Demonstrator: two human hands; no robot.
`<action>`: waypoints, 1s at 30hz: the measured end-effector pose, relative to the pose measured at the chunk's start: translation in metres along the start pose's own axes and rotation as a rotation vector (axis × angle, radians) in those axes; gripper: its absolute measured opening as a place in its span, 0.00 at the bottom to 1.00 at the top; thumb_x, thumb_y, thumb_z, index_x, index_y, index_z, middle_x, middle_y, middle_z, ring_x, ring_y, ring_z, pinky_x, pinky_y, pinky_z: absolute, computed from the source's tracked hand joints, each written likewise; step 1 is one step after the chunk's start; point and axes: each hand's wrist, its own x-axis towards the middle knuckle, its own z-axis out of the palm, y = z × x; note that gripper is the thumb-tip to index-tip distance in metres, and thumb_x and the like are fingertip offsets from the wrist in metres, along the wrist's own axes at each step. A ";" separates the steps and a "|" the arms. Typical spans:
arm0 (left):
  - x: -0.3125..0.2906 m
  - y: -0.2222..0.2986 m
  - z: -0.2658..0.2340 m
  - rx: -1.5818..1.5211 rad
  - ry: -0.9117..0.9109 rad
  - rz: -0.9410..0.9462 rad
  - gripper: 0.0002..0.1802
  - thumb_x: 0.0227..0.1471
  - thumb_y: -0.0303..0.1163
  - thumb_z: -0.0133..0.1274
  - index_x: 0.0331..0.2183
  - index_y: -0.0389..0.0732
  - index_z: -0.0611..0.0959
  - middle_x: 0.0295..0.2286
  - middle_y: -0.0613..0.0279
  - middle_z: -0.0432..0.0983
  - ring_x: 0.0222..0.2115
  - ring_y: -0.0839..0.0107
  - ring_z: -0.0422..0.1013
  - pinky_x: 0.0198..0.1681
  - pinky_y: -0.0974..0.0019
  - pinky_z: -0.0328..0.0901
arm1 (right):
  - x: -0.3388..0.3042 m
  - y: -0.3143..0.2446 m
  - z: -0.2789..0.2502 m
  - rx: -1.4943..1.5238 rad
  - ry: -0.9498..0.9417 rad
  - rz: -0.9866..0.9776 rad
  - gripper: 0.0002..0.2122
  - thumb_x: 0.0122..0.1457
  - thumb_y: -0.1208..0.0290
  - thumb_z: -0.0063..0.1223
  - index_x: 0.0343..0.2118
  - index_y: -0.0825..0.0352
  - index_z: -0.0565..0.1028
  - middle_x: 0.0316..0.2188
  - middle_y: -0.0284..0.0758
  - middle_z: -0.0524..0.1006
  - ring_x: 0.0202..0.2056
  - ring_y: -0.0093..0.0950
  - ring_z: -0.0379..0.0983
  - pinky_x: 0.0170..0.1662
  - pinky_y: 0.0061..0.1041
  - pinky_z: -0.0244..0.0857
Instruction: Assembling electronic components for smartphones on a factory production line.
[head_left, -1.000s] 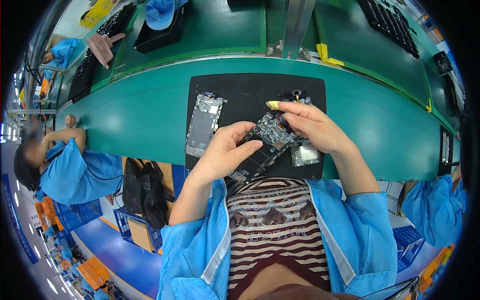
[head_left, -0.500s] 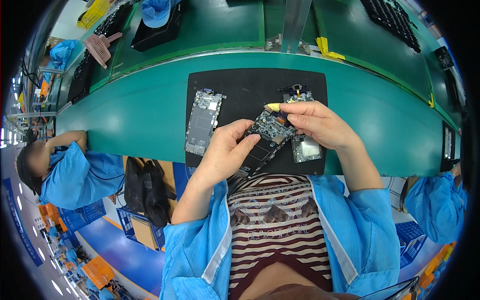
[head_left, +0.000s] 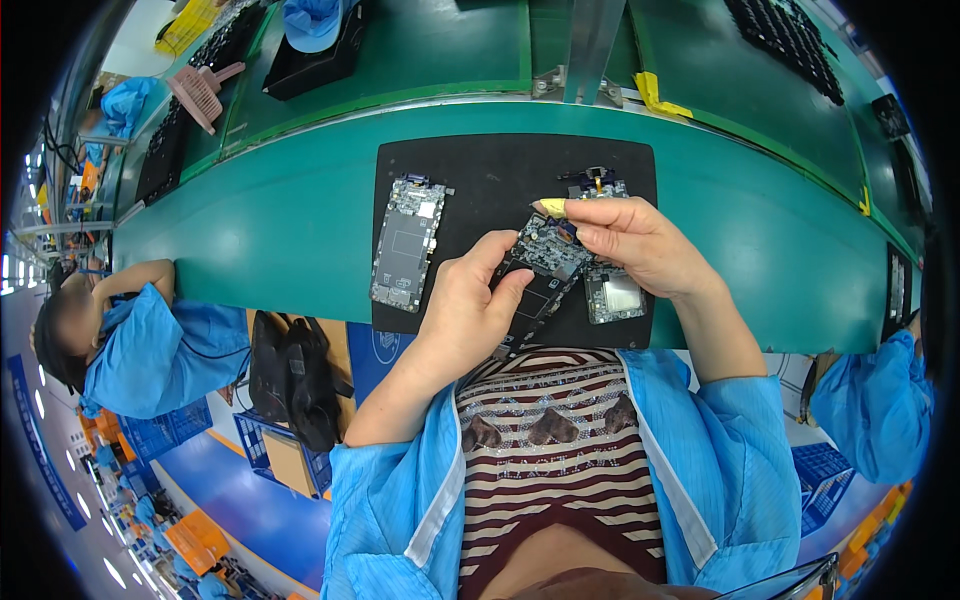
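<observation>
A dark circuit board [head_left: 548,262] is tilted above the black mat [head_left: 490,165], gripped along its left edge between the thumb and fingers of my left hand [head_left: 472,300]. At the board's upper end is my right hand [head_left: 640,243], its thumb and forefinger pinched close together. A yellow wrap [head_left: 552,207] covers the tip of that forefinger. Whatever small part the right fingers hold, if any, is hidden. On the mat's left side lies another circuit board [head_left: 408,245]. A third board [head_left: 614,295], with a silvery square on it, lies partly beneath my right hand.
The mat rests on a green bench [head_left: 280,235]. Behind it runs a metal rail with an upright post [head_left: 594,50]. A black tray [head_left: 312,65] and a pink slotted holder [head_left: 198,95] stand far left. A person in blue [head_left: 165,345] sits at left, beside a black bag [head_left: 295,380].
The held board has turned slightly more upright, and my left hand has shifted a little to the right with it. My right hand stays at its upper end.
</observation>
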 end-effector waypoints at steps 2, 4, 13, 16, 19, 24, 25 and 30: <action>0.000 0.000 0.001 0.042 0.036 0.045 0.12 0.48 0.21 0.53 0.38 0.32 0.76 0.23 0.47 0.76 0.20 0.62 0.73 0.24 0.67 0.64 | 0.000 -0.001 0.001 -0.023 0.000 -0.007 0.16 0.62 0.74 0.46 0.52 0.72 0.69 0.45 0.35 0.75 0.44 0.19 0.71 0.49 0.19 0.64; 0.002 0.000 -0.001 0.047 0.021 0.023 0.11 0.49 0.22 0.53 0.38 0.32 0.76 0.22 0.48 0.75 0.19 0.62 0.73 0.23 0.66 0.63 | 0.000 -0.002 0.002 -0.047 0.002 -0.015 0.16 0.62 0.73 0.46 0.52 0.72 0.69 0.45 0.35 0.75 0.43 0.19 0.71 0.49 0.18 0.64; 0.005 -0.004 0.000 0.078 0.040 0.024 0.09 0.51 0.23 0.51 0.37 0.32 0.77 0.18 0.49 0.72 0.16 0.63 0.70 0.20 0.65 0.61 | -0.003 -0.003 0.008 -0.237 0.062 -0.072 0.15 0.62 0.73 0.45 0.51 0.71 0.70 0.43 0.35 0.76 0.43 0.17 0.71 0.48 0.19 0.65; 0.005 -0.003 0.000 0.087 0.046 0.046 0.09 0.52 0.23 0.50 0.37 0.32 0.77 0.18 0.49 0.72 0.16 0.61 0.70 0.20 0.65 0.61 | -0.004 -0.003 0.009 -0.265 0.056 -0.078 0.16 0.64 0.74 0.42 0.53 0.72 0.68 0.42 0.32 0.75 0.42 0.16 0.68 0.48 0.17 0.62; 0.006 -0.001 0.000 0.100 0.052 0.040 0.08 0.52 0.23 0.50 0.36 0.32 0.77 0.17 0.48 0.71 0.16 0.60 0.70 0.20 0.64 0.61 | -0.004 -0.008 0.013 -0.298 0.045 -0.093 0.15 0.63 0.74 0.42 0.52 0.73 0.68 0.41 0.31 0.76 0.42 0.16 0.68 0.47 0.17 0.63; 0.008 -0.001 0.002 0.141 0.046 0.021 0.07 0.51 0.23 0.50 0.34 0.32 0.77 0.17 0.48 0.72 0.17 0.57 0.71 0.21 0.62 0.62 | -0.007 -0.003 0.007 -0.554 0.023 -0.106 0.14 0.63 0.74 0.43 0.50 0.73 0.70 0.34 0.34 0.77 0.36 0.16 0.70 0.41 0.17 0.64; 0.009 -0.002 0.002 0.135 0.030 0.002 0.06 0.50 0.23 0.50 0.33 0.32 0.77 0.18 0.47 0.72 0.17 0.56 0.71 0.21 0.62 0.62 | -0.007 -0.004 0.007 -0.555 0.023 -0.106 0.14 0.63 0.74 0.43 0.50 0.73 0.70 0.34 0.34 0.77 0.36 0.16 0.70 0.41 0.17 0.64; 0.009 -0.012 0.005 0.071 0.028 -0.042 0.06 0.50 0.24 0.50 0.32 0.32 0.78 0.18 0.47 0.72 0.19 0.53 0.71 0.22 0.60 0.62 | -0.003 -0.014 0.008 -0.683 -0.053 -0.021 0.14 0.61 0.76 0.43 0.48 0.74 0.70 0.33 0.43 0.76 0.34 0.25 0.73 0.39 0.24 0.65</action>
